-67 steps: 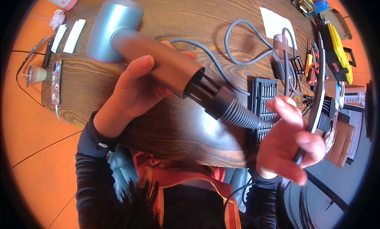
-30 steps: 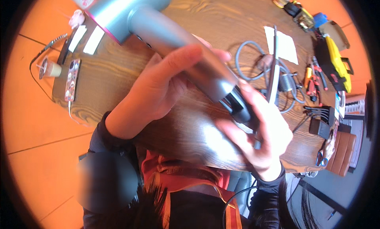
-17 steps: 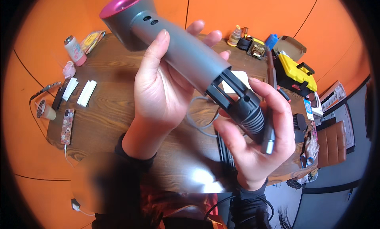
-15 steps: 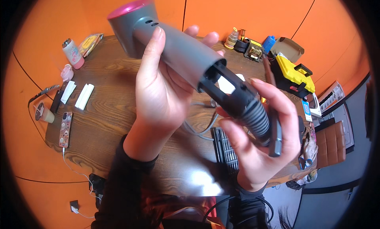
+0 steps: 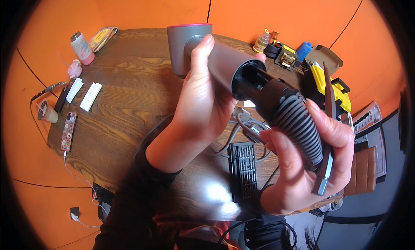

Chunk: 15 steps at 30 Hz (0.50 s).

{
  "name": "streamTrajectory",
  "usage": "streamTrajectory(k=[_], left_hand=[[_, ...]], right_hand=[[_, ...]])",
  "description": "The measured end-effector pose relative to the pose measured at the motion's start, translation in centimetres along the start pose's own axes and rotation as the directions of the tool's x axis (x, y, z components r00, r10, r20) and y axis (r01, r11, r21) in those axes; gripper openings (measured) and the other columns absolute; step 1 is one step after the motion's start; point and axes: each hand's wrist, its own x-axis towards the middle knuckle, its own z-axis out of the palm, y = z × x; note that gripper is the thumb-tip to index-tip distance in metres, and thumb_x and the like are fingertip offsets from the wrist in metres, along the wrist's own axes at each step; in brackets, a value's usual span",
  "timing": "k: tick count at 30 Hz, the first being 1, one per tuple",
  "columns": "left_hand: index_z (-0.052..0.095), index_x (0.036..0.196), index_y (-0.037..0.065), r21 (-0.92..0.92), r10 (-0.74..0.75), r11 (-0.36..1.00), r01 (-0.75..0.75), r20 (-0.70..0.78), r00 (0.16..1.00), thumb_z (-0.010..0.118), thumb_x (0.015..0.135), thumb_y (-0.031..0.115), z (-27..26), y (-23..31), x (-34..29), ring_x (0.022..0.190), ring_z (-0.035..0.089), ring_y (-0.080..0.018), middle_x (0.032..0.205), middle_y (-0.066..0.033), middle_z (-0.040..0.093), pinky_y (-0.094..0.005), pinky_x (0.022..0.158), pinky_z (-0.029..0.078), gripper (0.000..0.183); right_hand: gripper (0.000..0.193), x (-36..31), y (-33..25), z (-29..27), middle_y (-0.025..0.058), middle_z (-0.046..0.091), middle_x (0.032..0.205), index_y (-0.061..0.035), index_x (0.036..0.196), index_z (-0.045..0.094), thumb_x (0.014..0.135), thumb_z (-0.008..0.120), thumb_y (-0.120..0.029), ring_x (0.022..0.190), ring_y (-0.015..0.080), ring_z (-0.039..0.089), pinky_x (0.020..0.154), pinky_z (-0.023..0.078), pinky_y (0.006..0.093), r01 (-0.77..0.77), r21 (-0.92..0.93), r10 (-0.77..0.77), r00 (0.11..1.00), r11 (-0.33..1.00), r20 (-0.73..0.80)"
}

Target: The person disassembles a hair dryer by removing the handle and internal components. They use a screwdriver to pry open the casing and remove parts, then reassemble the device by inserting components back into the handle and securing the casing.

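Since half a second earlier the grey hair dryer [image 5: 216, 62] had been tilted so its open handle end faced the camera, its pink-rimmed head lower over the round wooden table [image 5: 125, 103]. The left hand [image 5: 203, 105] wrapped the grey handle, fingers curled close together. The right hand [image 5: 309, 163] had its fingers closed around the ribbed dark cord sleeve [image 5: 298, 125], also pinning a thin flat tool [image 5: 326, 163], so the handle's inside lay exposed for inspection.

Clutter on the round dark wooden table [image 5: 129, 99]

At its left edge lie a patterned phone [image 5: 68, 131] and two white blocks [image 5: 84, 93]; a black ribbed box [image 5: 243, 171] sits near its front.
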Motion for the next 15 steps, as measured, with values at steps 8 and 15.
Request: streamTrajectory(k=[8, 15], left_hand=[[0.042, 0.105, -0.001, -0.006, -0.011, 1.0, 0.011, 0.035, 0.999, 0.045, 0.087, 0.044, -0.23, -0.14, 0.0, 0.089, 0.06, -0.0232, 0.098, -0.0154, 0.057, -0.0338, 0.081, 0.05, 0.048], [0.047, 0.098, 0.001, 0.084, -0.02, 0.996, 0.023, -0.025, 0.999, 0.042, 0.087, 0.048, -0.04, 0.12, -0.42, 0.088, 0.058, -0.0222, 0.099, -0.0131, 0.057, -0.0347, 0.082, 0.048, 0.049]], right_hand=[[0.039, 0.28, 0.08, -0.1, 0.0162, 0.06, 0.087, 0.0034, 0.098, 0.054, 0.063, 0.07, 0.0, 0.062, 0.0199, 0.063, 0.052, 0.054, 0.0227, -0.032, 0.109, 0.032, 0.999, 0.994, 0.007], [0.036, 0.26, 0.35, 0.32, 0.0156, 0.059, 0.085, 0.0044, 0.099, 0.052, 0.068, 0.067, -0.004, 0.059, 0.0192, 0.062, 0.048, 0.051, 0.0219, 0.007, 0.065, -0.007, 1.0, 0.998, 0.007]])
